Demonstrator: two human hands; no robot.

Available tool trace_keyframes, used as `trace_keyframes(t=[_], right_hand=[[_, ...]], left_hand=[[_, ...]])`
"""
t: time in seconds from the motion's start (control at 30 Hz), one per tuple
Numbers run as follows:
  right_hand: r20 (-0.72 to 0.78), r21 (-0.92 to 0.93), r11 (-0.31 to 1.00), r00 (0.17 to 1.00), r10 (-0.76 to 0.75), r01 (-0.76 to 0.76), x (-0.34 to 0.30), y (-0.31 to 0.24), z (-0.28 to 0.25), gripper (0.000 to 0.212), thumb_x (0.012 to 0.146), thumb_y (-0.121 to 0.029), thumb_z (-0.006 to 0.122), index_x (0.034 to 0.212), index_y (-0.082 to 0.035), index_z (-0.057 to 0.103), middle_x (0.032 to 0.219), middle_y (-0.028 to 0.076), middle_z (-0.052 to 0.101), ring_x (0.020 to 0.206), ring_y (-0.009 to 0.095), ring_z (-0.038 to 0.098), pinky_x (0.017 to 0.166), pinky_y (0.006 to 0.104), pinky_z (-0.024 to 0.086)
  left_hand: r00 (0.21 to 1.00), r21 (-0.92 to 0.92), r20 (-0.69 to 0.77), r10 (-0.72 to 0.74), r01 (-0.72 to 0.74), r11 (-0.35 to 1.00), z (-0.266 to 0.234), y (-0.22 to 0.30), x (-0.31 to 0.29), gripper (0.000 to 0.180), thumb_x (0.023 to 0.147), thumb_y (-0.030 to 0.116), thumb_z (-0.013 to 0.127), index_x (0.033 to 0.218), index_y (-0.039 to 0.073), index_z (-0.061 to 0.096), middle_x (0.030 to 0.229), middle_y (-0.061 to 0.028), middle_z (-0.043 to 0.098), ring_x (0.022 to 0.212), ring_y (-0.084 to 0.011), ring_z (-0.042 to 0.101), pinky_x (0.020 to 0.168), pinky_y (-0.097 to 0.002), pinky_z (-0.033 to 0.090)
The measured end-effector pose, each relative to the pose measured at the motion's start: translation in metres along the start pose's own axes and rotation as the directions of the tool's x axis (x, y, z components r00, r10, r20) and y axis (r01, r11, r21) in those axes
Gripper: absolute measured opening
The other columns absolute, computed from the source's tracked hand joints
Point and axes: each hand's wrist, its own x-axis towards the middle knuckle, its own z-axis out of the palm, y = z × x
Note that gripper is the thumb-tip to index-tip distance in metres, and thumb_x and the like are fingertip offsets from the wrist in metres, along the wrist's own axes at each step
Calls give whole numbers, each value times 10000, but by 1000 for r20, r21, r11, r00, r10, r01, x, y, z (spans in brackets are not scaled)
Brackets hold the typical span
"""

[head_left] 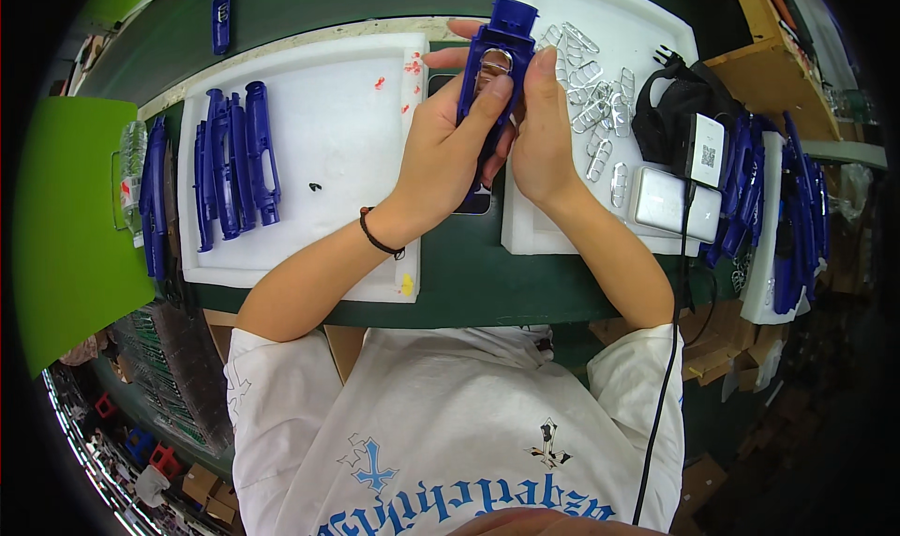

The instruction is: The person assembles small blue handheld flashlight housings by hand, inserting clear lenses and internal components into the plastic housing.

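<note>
Both my hands hold one long dark-blue plastic housing (514, 18) upright above the gap between two white foam trays. A clear, shiny oval piece (496, 61) sits in an opening on its face. My left hand (436, 142) is closed round the left side, its thumb pressing on the lower end of the clear piece. My right hand (544, 137) grips the right side, its thumb along the edge. Fingers behind the housing are partly hidden. Similar clear oval pieces (589, 90) lie loose beside my right hand. Under the hands, a flat dark phone-like object (476, 203) is mostly covered.
Several blue housings (262, 151) lie on the left foam tray (328, 236), near a tiny black bit (315, 187). One more (221, 20) rests farther back. At right are a black strap bag (680, 95), a white box (666, 198) with a cable, and stacked blue housings (797, 217).
</note>
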Motion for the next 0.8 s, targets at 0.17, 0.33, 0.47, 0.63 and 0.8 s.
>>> trace_keyframes(t=[0.17,0.33,0.47,0.63,0.8], right_hand=[[19,-127,985,994,-112,114,-3,5,-1,761,1087,-609,189,1338,-8,582,1157,131,733,827,137,717,580,223,567],[23,-324,866,919,-394,380,-2,16,-11,573,1128,-441,314,1256,27,619,1124,148,743,834,160,732,618,269,585],[54,-477,845,967,-248,243,2,5,-9,450,1129,-315,345,1210,27,627,1076,143,758,808,156,729,634,259,582],[13,-184,980,997,-72,74,10,13,-6,406,1125,-293,364,1245,14,601,1106,127,754,798,126,706,612,232,567],[17,33,999,999,-27,27,8,9,-2,386,1128,-291,380,1325,-13,560,1183,136,725,896,123,688,660,228,571]], left_hand=[[1000,-14,10,-17,17,1000,-2,7,-8,331,1104,354,510,999,57,610,630,-11,570,461,-66,486,436,-216,365],[1000,24,26,-17,16,1000,0,13,-11,344,1104,365,510,1002,59,631,622,-14,575,469,-61,500,430,-218,358],[991,-32,40,-129,130,991,-11,9,-5,353,1108,363,500,1011,52,636,627,-7,568,468,-59,491,435,-215,360],[1000,50,-15,14,-14,999,-2,-1,4,319,1119,325,471,1109,39,611,715,-4,579,506,-52,496,452,-217,378],[1000,103,0,27,-27,994,-3,2,1,278,1132,302,431,1157,58,560,760,5,592,531,-61,539,476,-212,409]])
